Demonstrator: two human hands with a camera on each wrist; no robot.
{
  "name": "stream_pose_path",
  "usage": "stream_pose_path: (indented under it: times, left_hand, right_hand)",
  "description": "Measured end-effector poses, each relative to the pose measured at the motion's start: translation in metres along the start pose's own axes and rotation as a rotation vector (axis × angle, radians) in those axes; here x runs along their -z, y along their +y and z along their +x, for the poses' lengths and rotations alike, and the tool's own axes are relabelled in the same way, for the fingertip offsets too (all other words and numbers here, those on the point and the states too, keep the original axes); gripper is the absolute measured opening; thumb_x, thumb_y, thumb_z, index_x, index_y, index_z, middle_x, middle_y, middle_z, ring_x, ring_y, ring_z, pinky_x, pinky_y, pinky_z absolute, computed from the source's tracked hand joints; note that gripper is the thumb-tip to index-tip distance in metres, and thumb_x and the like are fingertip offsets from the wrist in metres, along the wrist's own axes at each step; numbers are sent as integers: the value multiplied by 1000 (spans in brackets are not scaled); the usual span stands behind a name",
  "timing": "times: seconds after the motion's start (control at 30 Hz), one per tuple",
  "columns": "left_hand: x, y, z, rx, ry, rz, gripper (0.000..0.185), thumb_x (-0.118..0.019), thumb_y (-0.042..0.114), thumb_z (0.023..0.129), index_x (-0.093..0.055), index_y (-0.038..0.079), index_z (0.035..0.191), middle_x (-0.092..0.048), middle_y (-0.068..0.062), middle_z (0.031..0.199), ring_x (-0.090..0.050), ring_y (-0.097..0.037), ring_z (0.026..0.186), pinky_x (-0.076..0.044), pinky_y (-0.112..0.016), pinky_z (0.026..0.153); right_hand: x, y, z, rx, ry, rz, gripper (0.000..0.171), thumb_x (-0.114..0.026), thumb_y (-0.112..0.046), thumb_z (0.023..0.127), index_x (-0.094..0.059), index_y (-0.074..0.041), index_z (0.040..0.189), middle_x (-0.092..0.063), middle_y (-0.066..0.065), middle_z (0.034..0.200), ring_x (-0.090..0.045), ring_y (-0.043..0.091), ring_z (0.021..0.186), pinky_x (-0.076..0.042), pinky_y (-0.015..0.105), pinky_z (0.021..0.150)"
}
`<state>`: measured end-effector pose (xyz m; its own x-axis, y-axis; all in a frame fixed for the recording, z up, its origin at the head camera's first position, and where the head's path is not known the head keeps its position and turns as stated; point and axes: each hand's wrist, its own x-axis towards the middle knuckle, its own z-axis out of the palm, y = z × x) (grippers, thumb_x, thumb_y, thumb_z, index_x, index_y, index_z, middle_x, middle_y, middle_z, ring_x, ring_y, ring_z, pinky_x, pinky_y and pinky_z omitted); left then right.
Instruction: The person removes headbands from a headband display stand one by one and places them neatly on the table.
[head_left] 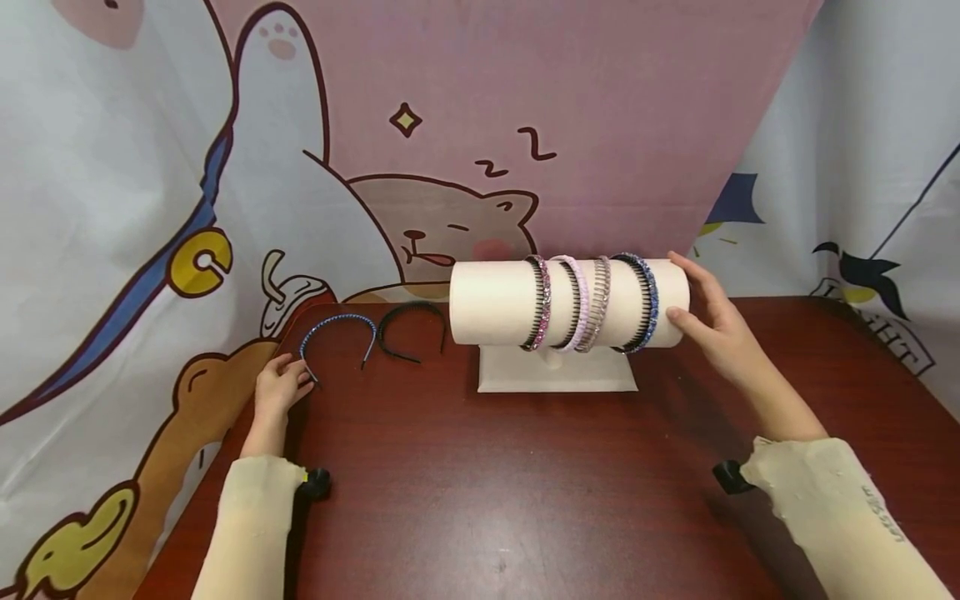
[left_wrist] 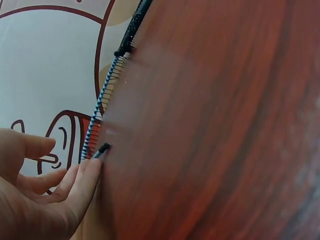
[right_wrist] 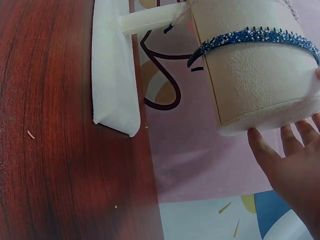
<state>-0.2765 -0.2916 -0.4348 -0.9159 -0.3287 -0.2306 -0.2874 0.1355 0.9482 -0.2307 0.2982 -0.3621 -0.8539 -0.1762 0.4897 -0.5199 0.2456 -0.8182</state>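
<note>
A cream padded roll point(head_left: 491, 304) lies level on a T-shaped stand with a flat base point(head_left: 557, 371). Around it sit several toothed headbands: a pink glittery one point(head_left: 545, 304), a pale lilac one point(head_left: 582, 302), a brownish one point(head_left: 600, 304) and a blue sparkly one point(right_wrist: 260, 36). My right hand point(head_left: 723, 329) touches the roll's right end with thumb and fingertips spread. A thin blue-wrapped headband point(head_left: 337, 317) lies at the table's far left. Fingers of my left hand point(head_left: 277, 386) rest against its near tip; the thumb stands apart.
A black headband point(head_left: 411, 304) lies between the blue-wrapped one and the stand. The dark red wooden table point(head_left: 480, 475) runs back to a cartoon-printed cloth point(head_left: 600, 108). Black straps circle both sleeve cuffs.
</note>
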Motion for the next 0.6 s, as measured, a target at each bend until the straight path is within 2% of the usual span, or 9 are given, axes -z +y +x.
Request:
stream_pose_path:
  times: [0.13, 0.27, 0.4, 0.6]
  left_hand:
    - [-1, 4, -3, -51, 21, -2, 57, -42, 12, 105, -22, -1, 157, -42, -19, 141, -57, 6, 81, -57, -14, 78]
    - [-2, 9, -5, -91, 28, -7, 56, -43, 12, 105, -24, 0, 156, -45, -11, 130, -55, 12, 75, -57, -16, 84]
    - [-4, 14, -8, -97, 9, -43, 57, -44, 14, 105, -24, 2, 157, -46, -5, 124, -56, 12, 78, -56, -19, 91]
    - [-8, 21, -15, -102, -40, -80, 57, -44, 15, 106, -23, 2, 157, -47, -3, 124, -57, 8, 85, -56, -17, 90]
  right_hand:
    - [0, 0, 0, 3, 5, 2, 66, -49, 8, 97, -28, -11, 157, -35, -5, 156, -40, 0, 131, -41, 5, 93]
    - [0, 0, 1, 7, 13, 1, 66, -50, 8, 97, -28, -10, 157, -35, -4, 156, -39, 0, 132, -41, 5, 94]
    - [0, 1, 1, 13, 11, -5, 66, -50, 8, 97, -28, -10, 157, -35, -7, 157, -39, -1, 132, -40, 5, 94]
    - [0, 0, 0, 19, 8, -31, 66, -50, 8, 97, -27, -10, 157, -34, -11, 157, -38, -2, 133, -39, 5, 95]
